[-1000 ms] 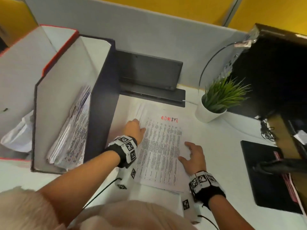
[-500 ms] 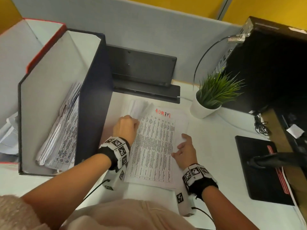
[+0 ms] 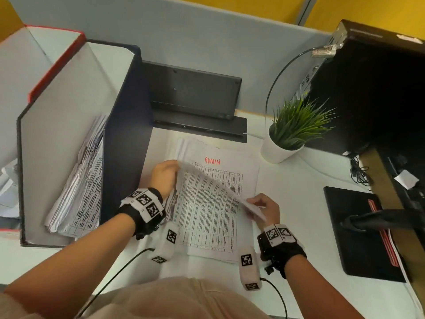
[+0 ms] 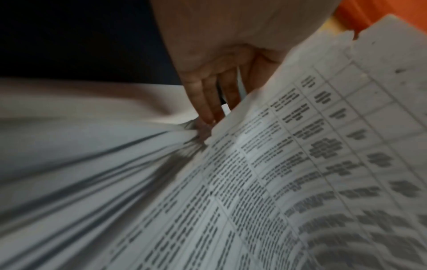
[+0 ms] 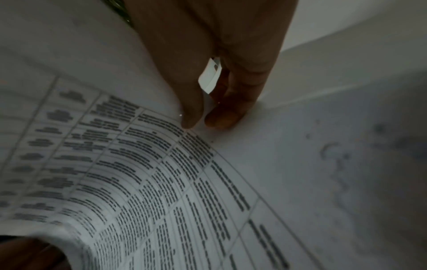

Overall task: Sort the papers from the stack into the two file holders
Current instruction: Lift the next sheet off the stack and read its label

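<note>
Papers first: we pinch the top sheet at its far-left corner with our left hand and at its right edge with our right hand, peeling it off the stack on the desk. Next, we judge, we carry it left to the black file holder or the red file holder.

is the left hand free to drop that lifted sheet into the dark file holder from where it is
Probably yes. The left hand pinches the lifted sheet right beside the dark file holder, whose open top faces up, with nothing between them. The right hand also holds the sheet and would need to let go.
</note>
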Action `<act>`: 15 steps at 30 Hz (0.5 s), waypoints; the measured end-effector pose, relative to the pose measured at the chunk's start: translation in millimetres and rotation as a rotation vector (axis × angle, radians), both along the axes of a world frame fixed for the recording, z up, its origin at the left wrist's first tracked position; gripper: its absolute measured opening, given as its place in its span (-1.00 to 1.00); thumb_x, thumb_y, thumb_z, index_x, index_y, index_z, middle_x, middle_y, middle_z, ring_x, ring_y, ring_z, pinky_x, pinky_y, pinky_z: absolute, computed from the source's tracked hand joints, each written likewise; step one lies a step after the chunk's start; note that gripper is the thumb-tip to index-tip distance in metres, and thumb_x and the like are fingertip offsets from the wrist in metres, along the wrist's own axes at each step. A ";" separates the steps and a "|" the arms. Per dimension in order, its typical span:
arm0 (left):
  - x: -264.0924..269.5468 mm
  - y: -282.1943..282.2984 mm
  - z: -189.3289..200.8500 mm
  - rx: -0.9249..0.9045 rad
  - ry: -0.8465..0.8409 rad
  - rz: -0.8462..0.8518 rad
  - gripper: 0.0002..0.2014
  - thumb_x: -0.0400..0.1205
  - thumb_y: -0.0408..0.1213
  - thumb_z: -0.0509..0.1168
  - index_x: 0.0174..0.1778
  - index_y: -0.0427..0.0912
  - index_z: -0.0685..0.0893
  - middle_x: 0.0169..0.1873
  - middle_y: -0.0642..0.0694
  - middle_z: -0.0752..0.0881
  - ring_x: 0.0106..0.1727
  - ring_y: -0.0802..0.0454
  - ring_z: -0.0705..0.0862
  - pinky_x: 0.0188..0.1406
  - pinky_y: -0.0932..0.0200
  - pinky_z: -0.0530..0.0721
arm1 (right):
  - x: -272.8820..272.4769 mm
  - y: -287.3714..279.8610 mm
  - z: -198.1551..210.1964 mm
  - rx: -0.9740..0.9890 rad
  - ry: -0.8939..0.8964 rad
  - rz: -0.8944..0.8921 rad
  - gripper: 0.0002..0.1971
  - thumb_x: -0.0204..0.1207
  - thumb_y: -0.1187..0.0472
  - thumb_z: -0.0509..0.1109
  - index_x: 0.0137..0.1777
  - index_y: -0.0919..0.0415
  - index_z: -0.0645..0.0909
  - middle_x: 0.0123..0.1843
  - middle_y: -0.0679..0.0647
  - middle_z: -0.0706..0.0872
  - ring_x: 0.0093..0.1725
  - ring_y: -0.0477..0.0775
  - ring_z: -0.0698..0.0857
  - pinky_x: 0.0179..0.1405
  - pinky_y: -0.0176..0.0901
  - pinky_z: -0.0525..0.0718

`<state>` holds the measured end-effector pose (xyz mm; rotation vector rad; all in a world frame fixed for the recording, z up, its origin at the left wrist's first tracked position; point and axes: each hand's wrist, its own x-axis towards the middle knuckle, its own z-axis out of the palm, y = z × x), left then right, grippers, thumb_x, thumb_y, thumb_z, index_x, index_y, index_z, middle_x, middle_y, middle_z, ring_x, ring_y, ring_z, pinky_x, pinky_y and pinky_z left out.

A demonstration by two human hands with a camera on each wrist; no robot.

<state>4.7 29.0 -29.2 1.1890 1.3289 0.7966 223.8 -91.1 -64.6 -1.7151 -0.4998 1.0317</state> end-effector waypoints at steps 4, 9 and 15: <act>-1.3 17.2 -4.3 -0.165 0.182 0.064 -0.68 0.66 -0.10 0.17 -0.19 -0.29 0.65 -0.25 -0.23 0.72 -0.25 -0.13 0.69 -0.08 -0.06 0.73 | 2.1 -3.8 -2.6 0.088 0.230 -0.136 -0.60 0.41 0.75 0.08 -0.42 0.28 0.50 -0.72 -0.04 0.50 -0.72 -0.16 0.51 -0.73 -0.53 0.40; -3.3 22.0 -2.7 -0.149 0.586 -0.105 -0.74 0.52 -0.13 0.44 -0.23 -0.31 0.76 -0.23 -0.24 0.81 -0.18 -0.19 0.79 -0.11 -0.10 0.79 | -0.3 -3.0 -7.5 0.051 0.172 -0.119 -0.59 0.46 0.71 0.09 -0.35 0.24 0.54 -0.53 0.10 0.55 -0.63 -0.17 0.58 -0.68 -0.48 0.48; 5.0 18.2 1.5 -0.013 0.793 -0.182 -0.84 0.55 -0.53 0.27 -0.19 -0.34 0.77 -0.26 -0.20 0.71 -0.32 -0.07 0.64 -0.34 0.22 0.62 | -4.7 -1.1 -6.8 0.105 0.243 -0.201 -0.54 0.37 0.74 0.14 -0.55 0.26 0.56 -0.29 0.16 0.52 -0.30 0.06 0.57 -0.55 -0.46 0.57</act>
